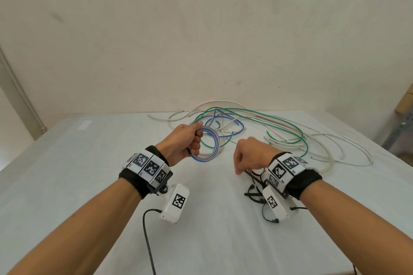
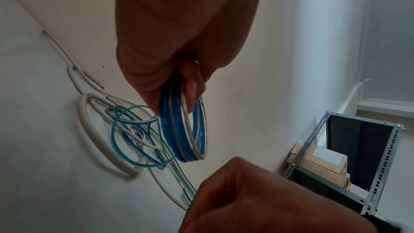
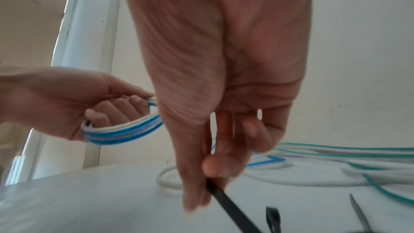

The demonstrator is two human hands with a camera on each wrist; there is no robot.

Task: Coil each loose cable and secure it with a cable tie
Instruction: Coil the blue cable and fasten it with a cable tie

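your left hand [image 1: 186, 140] grips the coil [image 1: 209, 148]; ease off and it springs apart. your right hand [image 3: 215, 130] pinches 1 black tie [image 3: 230, 206], which could slip.

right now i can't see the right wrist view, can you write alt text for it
The right hand reaches down to a white table and pinches a black cable tie. To its left, the left hand holds up a blue and white cable coil; loose green and white cables lie behind.
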